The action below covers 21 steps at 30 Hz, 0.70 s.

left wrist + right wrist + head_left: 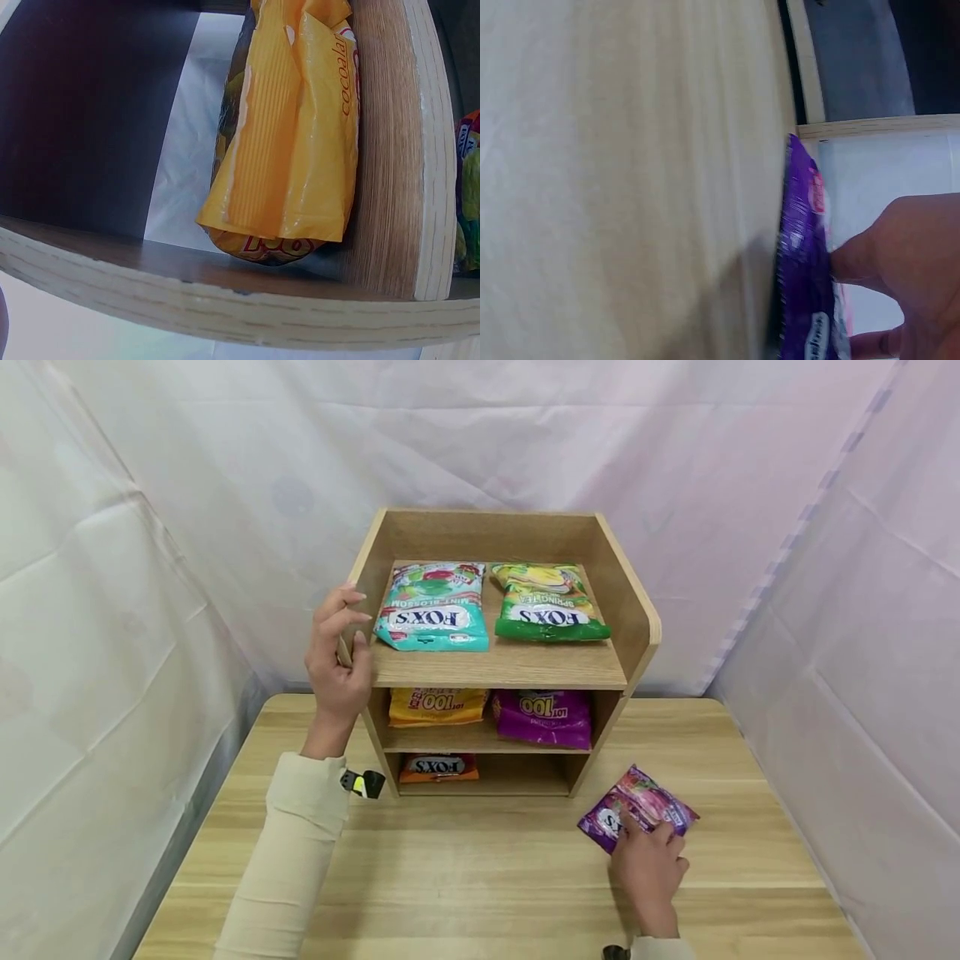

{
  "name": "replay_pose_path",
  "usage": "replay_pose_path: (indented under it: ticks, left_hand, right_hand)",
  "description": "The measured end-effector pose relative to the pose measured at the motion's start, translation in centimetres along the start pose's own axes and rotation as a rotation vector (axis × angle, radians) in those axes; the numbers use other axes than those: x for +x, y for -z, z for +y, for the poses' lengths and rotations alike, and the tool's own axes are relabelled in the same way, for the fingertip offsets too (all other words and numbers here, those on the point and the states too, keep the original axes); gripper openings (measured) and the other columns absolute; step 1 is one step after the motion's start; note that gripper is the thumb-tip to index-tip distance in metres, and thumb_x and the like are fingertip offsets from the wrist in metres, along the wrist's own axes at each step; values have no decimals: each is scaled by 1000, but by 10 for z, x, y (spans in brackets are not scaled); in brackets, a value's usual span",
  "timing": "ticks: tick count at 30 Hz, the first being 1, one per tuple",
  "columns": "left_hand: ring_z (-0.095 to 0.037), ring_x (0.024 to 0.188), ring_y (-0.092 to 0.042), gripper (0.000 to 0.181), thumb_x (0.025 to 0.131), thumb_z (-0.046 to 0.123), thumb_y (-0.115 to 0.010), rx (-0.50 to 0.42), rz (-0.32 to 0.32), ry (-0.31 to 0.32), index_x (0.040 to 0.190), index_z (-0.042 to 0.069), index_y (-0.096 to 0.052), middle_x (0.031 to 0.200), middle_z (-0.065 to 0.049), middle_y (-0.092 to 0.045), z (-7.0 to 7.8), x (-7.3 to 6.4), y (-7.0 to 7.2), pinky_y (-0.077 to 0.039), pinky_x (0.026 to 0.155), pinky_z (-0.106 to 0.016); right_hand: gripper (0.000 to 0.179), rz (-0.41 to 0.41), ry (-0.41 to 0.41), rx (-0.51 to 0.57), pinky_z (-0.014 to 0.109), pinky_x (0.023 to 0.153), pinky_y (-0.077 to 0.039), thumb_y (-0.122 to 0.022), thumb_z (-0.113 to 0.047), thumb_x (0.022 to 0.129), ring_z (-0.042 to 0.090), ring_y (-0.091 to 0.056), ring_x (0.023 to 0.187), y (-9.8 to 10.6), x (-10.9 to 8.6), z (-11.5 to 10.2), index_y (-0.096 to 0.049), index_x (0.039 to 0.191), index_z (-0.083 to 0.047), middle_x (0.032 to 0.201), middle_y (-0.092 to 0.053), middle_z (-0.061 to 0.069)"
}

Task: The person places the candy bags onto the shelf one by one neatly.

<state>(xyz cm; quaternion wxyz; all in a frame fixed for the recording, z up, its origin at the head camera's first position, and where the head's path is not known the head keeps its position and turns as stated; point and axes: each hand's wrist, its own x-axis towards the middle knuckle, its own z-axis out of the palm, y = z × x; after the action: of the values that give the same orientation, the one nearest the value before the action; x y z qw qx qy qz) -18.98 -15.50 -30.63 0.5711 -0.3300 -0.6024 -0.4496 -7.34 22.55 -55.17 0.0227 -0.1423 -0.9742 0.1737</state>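
My left hand (339, 652) grips the left side panel of a small wooden shelf (495, 672), its fingers bent over the panel's edge. At the table's right, my right hand (651, 867) has its fingertips on a purple candy bag (637, 797), thumb and fingers spread over its upper face. In the right wrist view the purple bag (804, 247) lies close over the tabletop. On the top shelf are a teal Fox's Mint Blossom bag (435, 610) and a green and yellow Fox's Spring Tea bag (547, 602).
The middle shelf holds a yellow Lot 100 bag (437, 706) and a purple Lot 100 bag (543, 718). An orange and dark red Fox's bag (438, 767) lies at the bottom left. The wooden table (450, 877) is enclosed by white sheeting (862, 693).
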Motion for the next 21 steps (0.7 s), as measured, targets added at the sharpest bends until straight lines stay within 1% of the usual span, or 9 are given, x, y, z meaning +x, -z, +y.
replay_pose_path:
  ticks: [6,12,15,21]
  left_hand:
    - [-43,111,-52,23,77,-17,-40,-6,7,-4,94,-9,-54,105,-28,-56,0,1,0,-35,103,-55]
    - [-44,113,-51,23,77,-16,-41,8,-6,6,94,-8,-54,106,-27,-56,0,2,0,-36,103,-54]
    - [-45,113,-51,23,77,-16,-41,10,-7,9,94,-7,-54,106,-27,-56,1,1,0,-36,102,-54]
    - [-45,113,-51,23,77,-15,-40,10,-7,10,95,-7,-54,106,-27,-56,1,1,0,-36,103,-54]
  right_hand:
    - [37,-66,44,-9,62,58,-40,-52,-22,95,56,-42,89,9,-2,0,-60,130,-12,100,-40,36]
    - [39,-94,65,-32,60,57,-42,-53,-23,95,58,-44,84,11,-7,-3,-57,133,-11,98,-40,39]
    - [39,-84,70,-38,59,57,-42,-54,-23,95,57,-45,82,10,-11,-4,-58,132,-10,97,-40,39]
    - [38,-38,96,-49,59,55,-42,-57,-23,94,56,-46,79,8,-18,-8,-61,129,-10,92,-41,38]
